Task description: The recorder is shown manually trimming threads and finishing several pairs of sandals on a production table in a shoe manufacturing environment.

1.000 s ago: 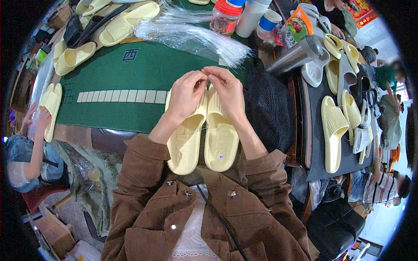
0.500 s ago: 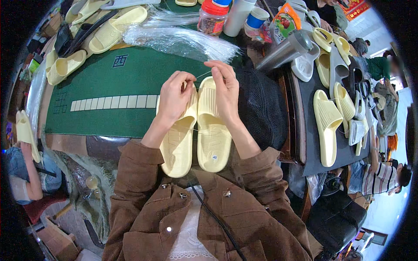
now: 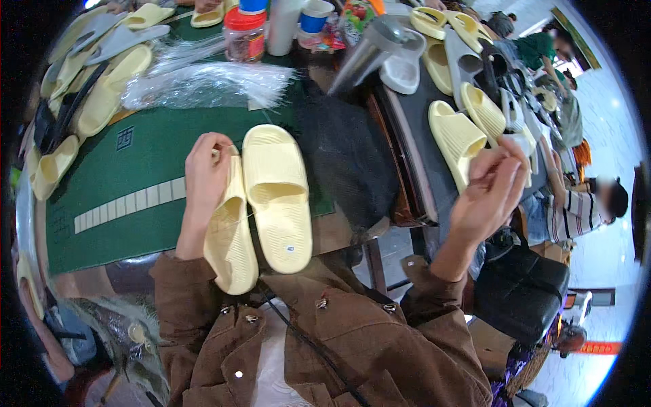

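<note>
A pair of pale yellow slide slippers stands in front of me at the table's near edge, a thin clear strand showing between them. My left hand (image 3: 207, 180) is closed at the toe of the left slipper (image 3: 230, 247), which leans inward and is partly covered by the hand. The right slipper (image 3: 279, 234), with a small round sticker at its heel, has no hand on it. Out to the right, my right hand (image 3: 485, 197) is raised in front of other yellow slippers (image 3: 458, 139). Its fingers are drawn together and slightly blurred; anything between them is too fine to make out.
A bundle of clear plastic strands (image 3: 203, 85) lies on the green mat (image 3: 156, 146). Behind are a red-lidded jar (image 3: 245, 37), a paper cup (image 3: 314, 17) and a steel tumbler (image 3: 369, 54). More slippers are piled at the far left and right. Other people sit at the right.
My right hand has swung from beside the slippers far out to the right. My left hand stays at the left slipper's toe. The view has turned rightward, and the slippers now tilt apart.
</note>
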The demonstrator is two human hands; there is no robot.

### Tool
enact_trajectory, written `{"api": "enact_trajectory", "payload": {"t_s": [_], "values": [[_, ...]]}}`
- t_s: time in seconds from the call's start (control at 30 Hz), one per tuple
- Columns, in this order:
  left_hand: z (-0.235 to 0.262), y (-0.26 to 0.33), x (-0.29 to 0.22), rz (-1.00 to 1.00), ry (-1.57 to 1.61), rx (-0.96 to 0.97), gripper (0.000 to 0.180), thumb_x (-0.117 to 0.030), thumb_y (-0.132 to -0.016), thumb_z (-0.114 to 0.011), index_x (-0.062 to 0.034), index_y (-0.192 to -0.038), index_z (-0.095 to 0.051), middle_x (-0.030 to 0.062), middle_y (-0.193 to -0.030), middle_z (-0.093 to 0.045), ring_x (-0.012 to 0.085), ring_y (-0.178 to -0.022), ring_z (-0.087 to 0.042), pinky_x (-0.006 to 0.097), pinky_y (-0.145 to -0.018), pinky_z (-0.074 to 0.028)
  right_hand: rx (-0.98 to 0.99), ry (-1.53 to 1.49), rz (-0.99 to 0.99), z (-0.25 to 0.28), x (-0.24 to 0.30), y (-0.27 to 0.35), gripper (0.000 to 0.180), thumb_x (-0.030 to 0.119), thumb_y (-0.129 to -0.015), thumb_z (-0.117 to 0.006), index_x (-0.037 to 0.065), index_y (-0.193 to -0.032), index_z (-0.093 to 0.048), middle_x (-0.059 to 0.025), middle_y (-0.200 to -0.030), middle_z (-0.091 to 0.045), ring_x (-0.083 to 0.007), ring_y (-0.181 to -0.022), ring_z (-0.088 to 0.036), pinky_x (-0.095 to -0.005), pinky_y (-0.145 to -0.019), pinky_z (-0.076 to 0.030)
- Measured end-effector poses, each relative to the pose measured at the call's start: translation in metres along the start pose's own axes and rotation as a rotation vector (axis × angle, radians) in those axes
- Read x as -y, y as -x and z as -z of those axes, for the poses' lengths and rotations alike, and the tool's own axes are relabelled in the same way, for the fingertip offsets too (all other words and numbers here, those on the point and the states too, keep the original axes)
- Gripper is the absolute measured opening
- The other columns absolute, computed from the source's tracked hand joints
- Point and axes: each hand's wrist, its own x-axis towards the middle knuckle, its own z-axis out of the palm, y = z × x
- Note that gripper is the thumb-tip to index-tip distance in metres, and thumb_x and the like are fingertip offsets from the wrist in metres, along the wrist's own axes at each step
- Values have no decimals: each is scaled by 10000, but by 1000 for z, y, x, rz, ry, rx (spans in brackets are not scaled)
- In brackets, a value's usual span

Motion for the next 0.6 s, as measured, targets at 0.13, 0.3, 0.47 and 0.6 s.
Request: {"api": "enact_trajectory", "payload": {"t_s": [0.13, 0.3, 0.47, 0.6], "values": [[0, -1, -1, 35, 9, 37, 91, 26, -842, -560, 15, -928, -588, 125, -884, -609, 238, -778, -611, 319, -700, -487, -101, 489, -88, 99, -21, -43, 293, 172, -982, -504, -19, -1193, -572, 18, -807, -529, -30, -595, -345, -188, -540, -288], [-1, -1, -3, 19, 19, 18, 84, 16, -868, -561, 22, -944, -595, 122, -884, -617, 223, -784, -619, 317, -712, -489, 126, 921, -383, 178, -74, -58, 461, 201, -892, -652, 30, -1302, -529, -103, -1253, -552, -173, -1021, -574, -280, -881, -461], [1, -2, -4, -9, -26, 19, 81, 6, -876, -562, 22, -943, -605, 124, -884, -619, 226, -787, -623, 316, -719, -490, 219, 958, -185, 188, -112, -89, 512, 304, -917, -614, 77, -1360, -494, -131, -1341, -504, -220, -1234, -469, -328, -1027, -366], [1, -2, -3, 13, 1, 26, 83, 4, -879, -560, 21, -941, -613, 121, -886, -623, 225, -785, -621, 315, -724, -490, 228, 750, -391, 174, -115, -104, 449, 323, -941, -582, 97, -1327, -537, -100, -1294, -549, -179, -1143, -524, -306, -988, -386]]}}
